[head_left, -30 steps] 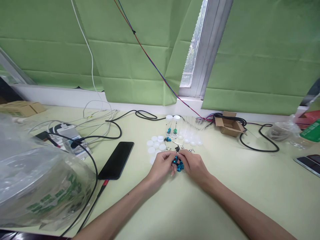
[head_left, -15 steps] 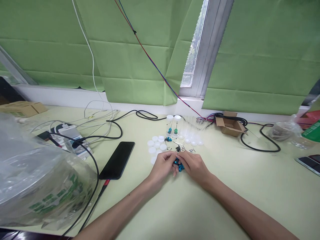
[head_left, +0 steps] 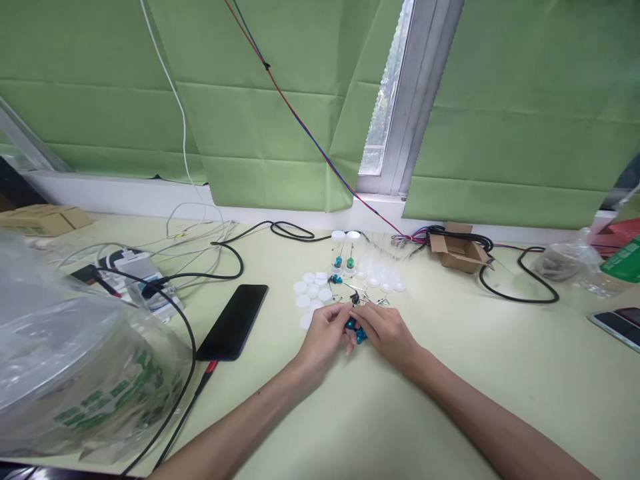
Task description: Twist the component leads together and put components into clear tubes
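This looks like a small assembly spot at a desk by a window, in an office or a home; which of the two cannot be told. Green fabric blinds (head_left: 280, 120) hang over a pale grey window frame (head_left: 425, 87). The pale yellow-green desk (head_left: 475, 380) carries a white power strip (head_left: 140, 267) with tangled leads, a black smartphone (head_left: 234, 323) and an open brown cardboard box (head_left: 457, 259). Round white plastic caps (head_left: 313, 291) and small shiny blue parts (head_left: 361, 335) suggest light handwork.
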Motion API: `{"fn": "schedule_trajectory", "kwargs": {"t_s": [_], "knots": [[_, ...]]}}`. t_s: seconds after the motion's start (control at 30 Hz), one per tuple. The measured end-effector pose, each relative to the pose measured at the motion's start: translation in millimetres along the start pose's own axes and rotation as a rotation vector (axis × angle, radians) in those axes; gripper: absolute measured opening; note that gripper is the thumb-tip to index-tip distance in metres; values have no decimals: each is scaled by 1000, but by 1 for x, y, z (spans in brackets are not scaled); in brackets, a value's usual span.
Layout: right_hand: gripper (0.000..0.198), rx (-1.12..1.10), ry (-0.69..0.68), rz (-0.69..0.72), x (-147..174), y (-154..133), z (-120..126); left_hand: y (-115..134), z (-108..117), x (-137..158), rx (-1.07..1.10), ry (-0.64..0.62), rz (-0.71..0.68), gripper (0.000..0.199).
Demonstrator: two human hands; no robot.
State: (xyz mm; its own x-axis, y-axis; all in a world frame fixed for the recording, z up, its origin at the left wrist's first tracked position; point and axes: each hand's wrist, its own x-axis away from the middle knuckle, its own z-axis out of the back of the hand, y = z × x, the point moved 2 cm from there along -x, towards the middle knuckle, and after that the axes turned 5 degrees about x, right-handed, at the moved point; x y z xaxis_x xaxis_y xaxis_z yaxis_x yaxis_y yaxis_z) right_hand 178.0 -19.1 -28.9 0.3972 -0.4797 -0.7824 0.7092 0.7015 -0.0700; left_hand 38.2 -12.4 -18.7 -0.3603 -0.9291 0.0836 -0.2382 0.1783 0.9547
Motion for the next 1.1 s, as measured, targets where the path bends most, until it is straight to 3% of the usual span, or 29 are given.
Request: {"fn": "schedule_trajectory", "kwargs": {"t_s": [0.6,1.1], "knots": [[21,-105,-16,-42,1,1,2,5,1,0,-8,14,-5,34],[23,-40,-29,-17,3,-3,2,7,3,-1,-38,54,-15,35]]}}
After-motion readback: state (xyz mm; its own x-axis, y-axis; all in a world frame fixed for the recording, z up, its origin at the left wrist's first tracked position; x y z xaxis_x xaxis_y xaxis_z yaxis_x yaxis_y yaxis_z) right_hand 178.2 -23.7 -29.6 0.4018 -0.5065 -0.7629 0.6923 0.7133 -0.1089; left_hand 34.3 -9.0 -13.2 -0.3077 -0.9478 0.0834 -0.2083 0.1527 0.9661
